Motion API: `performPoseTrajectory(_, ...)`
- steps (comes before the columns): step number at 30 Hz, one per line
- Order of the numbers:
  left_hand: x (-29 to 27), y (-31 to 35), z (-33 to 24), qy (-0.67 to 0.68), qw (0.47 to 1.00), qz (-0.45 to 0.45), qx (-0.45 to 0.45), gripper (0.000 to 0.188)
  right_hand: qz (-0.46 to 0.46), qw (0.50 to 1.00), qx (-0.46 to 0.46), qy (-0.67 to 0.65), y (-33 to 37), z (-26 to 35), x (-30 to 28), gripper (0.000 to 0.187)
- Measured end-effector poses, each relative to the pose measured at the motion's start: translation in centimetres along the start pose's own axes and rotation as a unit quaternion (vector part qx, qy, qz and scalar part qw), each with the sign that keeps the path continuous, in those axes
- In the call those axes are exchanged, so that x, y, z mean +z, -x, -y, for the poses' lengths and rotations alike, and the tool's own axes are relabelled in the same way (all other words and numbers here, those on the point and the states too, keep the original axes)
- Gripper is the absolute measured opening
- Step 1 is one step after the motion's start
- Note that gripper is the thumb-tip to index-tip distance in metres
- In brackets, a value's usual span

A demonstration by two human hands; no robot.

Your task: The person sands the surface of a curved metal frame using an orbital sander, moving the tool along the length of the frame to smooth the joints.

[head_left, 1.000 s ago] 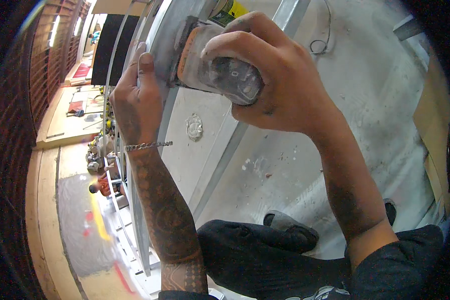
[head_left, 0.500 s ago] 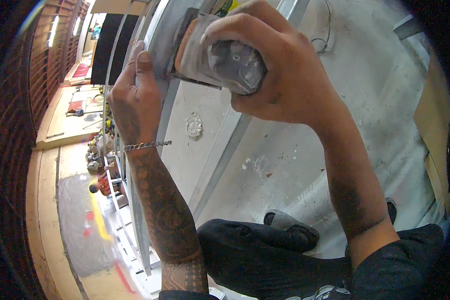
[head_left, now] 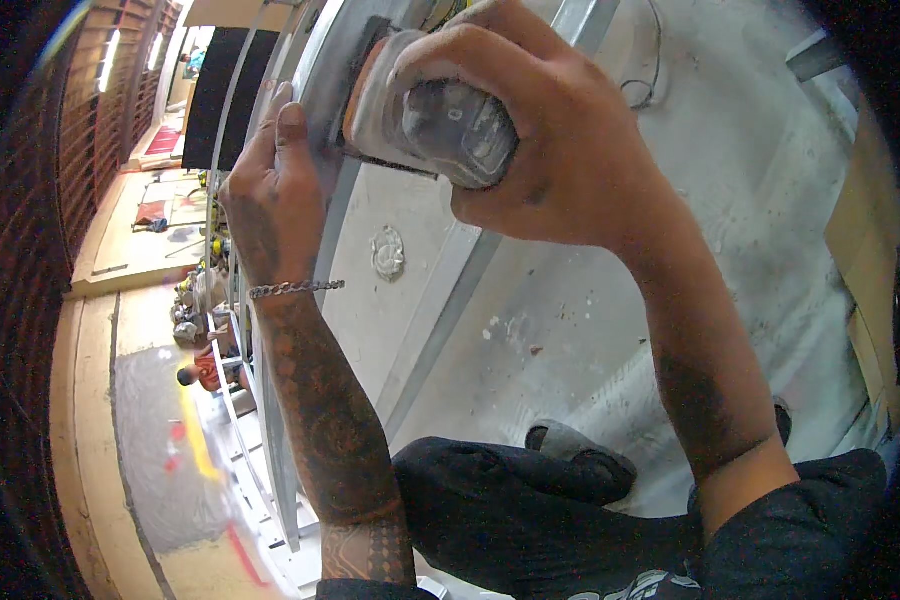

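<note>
My right hand (head_left: 560, 130) is wrapped round the dusty grey body of a palm sander (head_left: 460, 125). The sander's flat dark pad, with an orange-brown layer behind it, faces left against a grey metal frame (head_left: 325, 70). Further left, my left hand (head_left: 275, 195) grips the edge of that frame, thumb up; most of its fingers are hidden behind the thumb and palm. A chain bracelet circles my left wrist. Below the sander, a metal bar (head_left: 440, 300) of the frame slants down toward my knee.
The pale, dusty floor sheet (head_left: 570, 330) carries crumbs and a whitish round splat (head_left: 387, 252). A thin cable (head_left: 660, 60) lies at the upper right, near a metal beam end (head_left: 815, 55). Cardboard (head_left: 860, 230) stands at the right edge. Another person (head_left: 210, 372) crouches far left.
The sander and my right hand have shifted slightly to the left along the frame, and the sander has turned a little. My left hand stays almost where it was.
</note>
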State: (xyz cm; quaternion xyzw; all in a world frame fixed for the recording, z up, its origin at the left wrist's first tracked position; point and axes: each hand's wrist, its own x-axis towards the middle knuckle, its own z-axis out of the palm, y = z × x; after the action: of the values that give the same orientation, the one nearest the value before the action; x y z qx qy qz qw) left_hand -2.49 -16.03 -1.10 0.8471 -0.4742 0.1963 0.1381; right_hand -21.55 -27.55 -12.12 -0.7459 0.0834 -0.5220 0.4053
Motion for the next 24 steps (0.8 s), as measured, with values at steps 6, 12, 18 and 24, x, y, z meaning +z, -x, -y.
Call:
performPoseTrajectory(6, 0.0, -0.1, 0.3, 0.014, 1.000, -0.004, 0.020, 0.050, -0.012, 0.999, -0.035, -0.013, 0.3, -0.2, 0.6, 0.065)
performPoseTrajectory(12, 0.1, 0.0, -0.1, 0.016, 1.000, -0.001, 0.012, 0.051, -0.046, 0.997, -0.057, -0.019, 0.4, -1.3, 1.2, 0.066)
performPoseTrajectory(18, -0.1, 0.0, -0.2, 0.027, 1.000, 0.003, 0.006, 0.052, -0.018, 1.000, -0.007, -0.013, 0.4, 0.0, 0.3, 0.068)
performPoseTrajectory(24, -0.1, 0.1, -0.1, 0.041, 0.999, 0.012, -0.011, 0.053, -0.016, 0.998, -0.046, -0.030, 0.7, -0.7, 0.8, 0.068)
